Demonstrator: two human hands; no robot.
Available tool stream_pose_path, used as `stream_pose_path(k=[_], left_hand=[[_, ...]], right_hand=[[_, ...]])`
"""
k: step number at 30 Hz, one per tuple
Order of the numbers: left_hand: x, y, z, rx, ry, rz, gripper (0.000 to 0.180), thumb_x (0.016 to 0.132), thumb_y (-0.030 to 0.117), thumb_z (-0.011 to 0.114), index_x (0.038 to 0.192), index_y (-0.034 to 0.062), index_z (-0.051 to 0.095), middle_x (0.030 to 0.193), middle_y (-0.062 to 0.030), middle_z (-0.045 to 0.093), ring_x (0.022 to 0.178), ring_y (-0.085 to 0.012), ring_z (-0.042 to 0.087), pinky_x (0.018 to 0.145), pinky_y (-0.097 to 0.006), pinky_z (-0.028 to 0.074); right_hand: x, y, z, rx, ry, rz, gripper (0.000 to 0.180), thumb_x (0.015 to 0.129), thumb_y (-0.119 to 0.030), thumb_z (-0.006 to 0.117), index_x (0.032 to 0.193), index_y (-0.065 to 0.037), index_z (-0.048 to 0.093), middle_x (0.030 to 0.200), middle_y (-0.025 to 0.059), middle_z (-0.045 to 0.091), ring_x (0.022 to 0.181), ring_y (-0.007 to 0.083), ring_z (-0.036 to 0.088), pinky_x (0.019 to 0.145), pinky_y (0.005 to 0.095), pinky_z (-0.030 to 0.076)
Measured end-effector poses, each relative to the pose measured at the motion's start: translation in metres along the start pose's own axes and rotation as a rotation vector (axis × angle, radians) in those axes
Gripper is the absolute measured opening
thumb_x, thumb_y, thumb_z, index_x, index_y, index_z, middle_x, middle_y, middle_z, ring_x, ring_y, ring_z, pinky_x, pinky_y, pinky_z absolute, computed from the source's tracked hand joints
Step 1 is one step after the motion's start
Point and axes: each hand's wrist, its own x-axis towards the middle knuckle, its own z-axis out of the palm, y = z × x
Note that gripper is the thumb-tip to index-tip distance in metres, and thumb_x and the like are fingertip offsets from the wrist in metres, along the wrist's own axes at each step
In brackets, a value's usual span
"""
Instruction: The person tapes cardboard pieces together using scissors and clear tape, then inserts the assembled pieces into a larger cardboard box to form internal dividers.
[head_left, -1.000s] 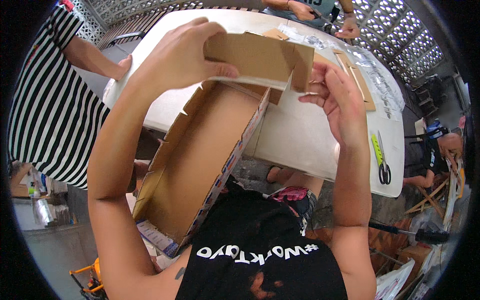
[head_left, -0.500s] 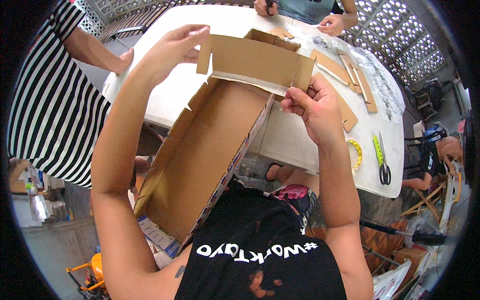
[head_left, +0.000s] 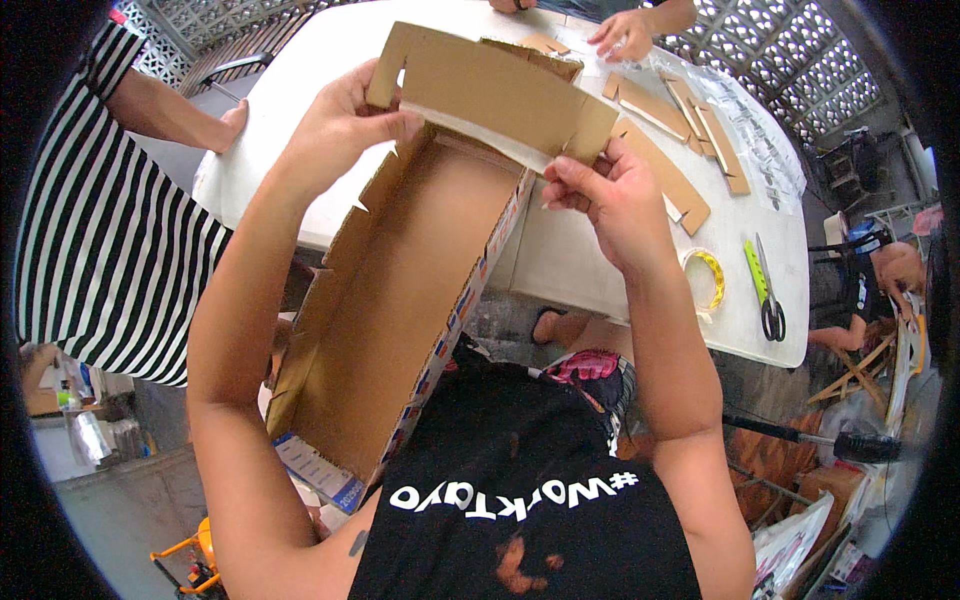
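Observation:
A slotted cardboard strip [head_left: 490,90] is held up between my two hands, above the far end of a long open cardboard box [head_left: 400,290]. My left hand [head_left: 350,125] pinches the strip's left end, with the thumb in front. The lower right corner sits between the thumb and fingers of my right hand [head_left: 605,195]. Notches are cut along the box's left wall, and its right wall has a printed outer face. The box slants from the table edge toward my body. Whether the strip touches the box's far wall, I cannot tell.
The white table [head_left: 560,270] carries slotted cardboard pieces [head_left: 665,175], a yellow tape roll [head_left: 704,280], black scissors [head_left: 771,310] and a green cutter [head_left: 754,270]. A person in stripes [head_left: 110,220] stands at left, one hand on the table. Another person's hand [head_left: 622,37] is across it.
My left hand has come down and now grips the strip's left end. The strip and my right hand have shifted slightly left and away. The person across has moved a hand.

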Motion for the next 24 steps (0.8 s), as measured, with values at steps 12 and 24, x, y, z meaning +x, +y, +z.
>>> stream_pose_path(k=[12,24], left_hand=[[0.008,-0.045,-0.027,0.221,-0.074,-0.222,0.034,0.091,0.018,0.085,0.120,0.0003,0.077,0.106,-0.0076,0.077,0.102,-0.0167,0.070,0.099,-0.033,0.053],[0.003,-0.079,-0.046,0.087,-0.116,-0.223,0.029,0.108,0.017,0.067,0.130,-0.0010,0.072,0.114,-0.0062,0.077,0.104,-0.0158,0.070,0.098,-0.034,0.056]], right_hand=[[-0.005,0.011,0.013,-0.438,0.117,-0.166,0.019,0.101,-0.016,0.074,0.106,0.002,0.074,0.089,0.0073,0.078,0.080,0.0136,0.071,0.074,0.0319,0.056],[0.003,0.026,0.016,-0.428,0.123,-0.184,0.019,0.099,-0.015,0.075,0.107,0.002,0.074,0.086,0.0093,0.077,0.076,0.0137,0.069,0.071,0.0314,0.056]])
